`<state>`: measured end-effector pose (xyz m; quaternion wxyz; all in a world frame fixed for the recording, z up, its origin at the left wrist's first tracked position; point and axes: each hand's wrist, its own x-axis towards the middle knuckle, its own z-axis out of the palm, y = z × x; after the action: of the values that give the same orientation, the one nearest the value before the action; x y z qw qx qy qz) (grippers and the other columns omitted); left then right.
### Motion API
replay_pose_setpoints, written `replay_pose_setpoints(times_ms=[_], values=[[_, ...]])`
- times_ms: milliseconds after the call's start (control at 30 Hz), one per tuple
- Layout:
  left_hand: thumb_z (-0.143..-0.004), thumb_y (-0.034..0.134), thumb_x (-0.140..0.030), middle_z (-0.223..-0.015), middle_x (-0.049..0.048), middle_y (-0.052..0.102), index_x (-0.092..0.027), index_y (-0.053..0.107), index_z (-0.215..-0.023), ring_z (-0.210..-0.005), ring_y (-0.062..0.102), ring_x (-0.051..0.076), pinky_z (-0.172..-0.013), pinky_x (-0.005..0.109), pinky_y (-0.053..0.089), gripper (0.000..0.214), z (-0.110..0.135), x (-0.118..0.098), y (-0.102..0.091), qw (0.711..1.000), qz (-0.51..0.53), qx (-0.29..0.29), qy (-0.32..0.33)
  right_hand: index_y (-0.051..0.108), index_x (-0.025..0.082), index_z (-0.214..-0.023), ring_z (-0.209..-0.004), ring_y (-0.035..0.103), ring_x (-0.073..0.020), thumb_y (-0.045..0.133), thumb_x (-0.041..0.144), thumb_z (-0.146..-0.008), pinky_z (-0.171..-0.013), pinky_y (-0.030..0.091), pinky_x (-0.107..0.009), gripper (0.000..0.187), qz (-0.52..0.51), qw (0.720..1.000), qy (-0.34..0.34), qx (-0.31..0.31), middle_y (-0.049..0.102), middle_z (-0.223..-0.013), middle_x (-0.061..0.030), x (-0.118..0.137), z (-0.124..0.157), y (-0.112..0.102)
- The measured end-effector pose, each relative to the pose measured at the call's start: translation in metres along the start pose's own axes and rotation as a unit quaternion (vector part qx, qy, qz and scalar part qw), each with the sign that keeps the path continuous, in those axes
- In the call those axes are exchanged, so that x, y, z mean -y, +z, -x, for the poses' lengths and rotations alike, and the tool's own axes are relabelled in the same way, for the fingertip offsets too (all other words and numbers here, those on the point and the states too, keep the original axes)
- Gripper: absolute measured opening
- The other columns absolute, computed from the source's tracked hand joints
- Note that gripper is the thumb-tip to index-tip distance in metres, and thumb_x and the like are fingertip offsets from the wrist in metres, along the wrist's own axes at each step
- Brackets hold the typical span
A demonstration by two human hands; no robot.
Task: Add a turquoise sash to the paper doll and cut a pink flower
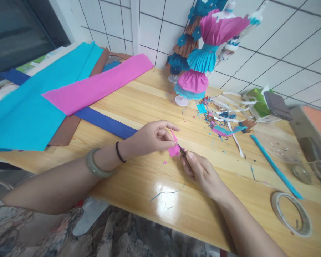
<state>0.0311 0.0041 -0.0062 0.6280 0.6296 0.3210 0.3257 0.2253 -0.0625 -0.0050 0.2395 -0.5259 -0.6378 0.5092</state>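
Observation:
My left hand [151, 137] is closed in a pinch on a small piece of pink crepe paper [173, 150], with the index finger stretched out above it. My right hand [200, 171] is wrapped round small dark scissors [183, 151]. The blade tips are at the pink paper, close to my left thumb. Most of the scissors' handle is hidden inside the right hand. A tiny pink scrap [165, 162] lies on the wooden table [133, 189] below my left hand.
Folded turquoise paper [42, 96], a pink sheet [104, 82] and a blue strip [107, 123] lie at left. Paper-dressed figures [200, 59] stand at the back. Scraps and white strips [230, 103] are behind my right hand. A tape roll [291, 214] and turquoise roll [276, 166] lie right.

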Motion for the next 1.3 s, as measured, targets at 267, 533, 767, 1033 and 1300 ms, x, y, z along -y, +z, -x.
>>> replay_pose_setpoints(times_ms=[267,533,767,1033,1300], values=[[-0.072,0.063,-0.018,-0.076,0.005,0.067,-0.011,0.05,-0.111,-0.067,0.061,0.012,-0.065,0.024,0.048,0.042,0.0,0.0008,-0.0014,1.0,0.004,-0.006,-0.002,0.042,0.02,-0.07,-0.05,0.031,-0.0108,0.026,0.051,-0.092,-0.048,0.026,-0.024,0.041,0.014,1.0,0.002,0.003,0.033,-0.056,0.0048,0.0003,-0.0002,-0.0002],[-0.072,0.062,-0.017,-0.077,0.0059,0.067,-0.011,0.049,-0.114,-0.069,0.062,0.013,-0.063,0.023,0.047,0.044,0.0,-0.0001,-0.0003,1.0,-0.011,-0.017,-0.001,0.042,0.02,-0.07,-0.051,0.03,-0.0109,0.026,0.048,-0.093,-0.049,0.026,-0.024,0.04,0.02,1.0,0.0,0.009,0.033,-0.056,0.0046,-0.0003,-0.0001,-0.0002],[-0.075,0.062,-0.025,-0.071,0.0022,0.064,-0.013,0.047,-0.115,-0.061,0.059,0.011,-0.059,0.023,0.046,0.045,-0.0013,-0.0007,-0.0019,0.999,0.024,-0.029,-0.013,0.042,0.02,-0.07,-0.05,0.031,-0.0103,0.027,0.048,-0.093,-0.048,0.026,-0.024,0.039,0.008,1.0,0.005,-0.002,0.033,-0.056,0.005,-0.0009,-0.0003,-0.0003],[-0.068,0.069,-0.021,-0.075,0.0011,0.063,-0.014,0.042,-0.119,-0.07,0.061,0.012,-0.069,0.027,0.047,0.059,-0.001,0.005,0.0053,0.993,0.103,0.013,-0.049,0.041,0.02,-0.072,-0.048,0.027,-0.0094,0.028,0.05,-0.093,-0.046,0.024,-0.024,0.039,-0.02,1.0,0.012,-0.02,0.03,-0.055,0.0059,-0.0019,-0.0018,0.0012],[-0.069,0.065,-0.014,-0.067,-0.0007,0.062,-0.011,0.043,-0.117,-0.062,0.058,0.009,-0.064,0.024,0.045,0.053,-0.0015,0.0017,0.0076,0.995,0.088,-0.011,-0.05,0.042,0.02,-0.073,-0.048,0.028,-0.0095,0.028,0.049,-0.093,-0.046,0.024,-0.024,0.038,-0.03,0.999,0.019,-0.011,0.031,-0.055,0.0059,-0.0024,-0.0022,0.0015]])
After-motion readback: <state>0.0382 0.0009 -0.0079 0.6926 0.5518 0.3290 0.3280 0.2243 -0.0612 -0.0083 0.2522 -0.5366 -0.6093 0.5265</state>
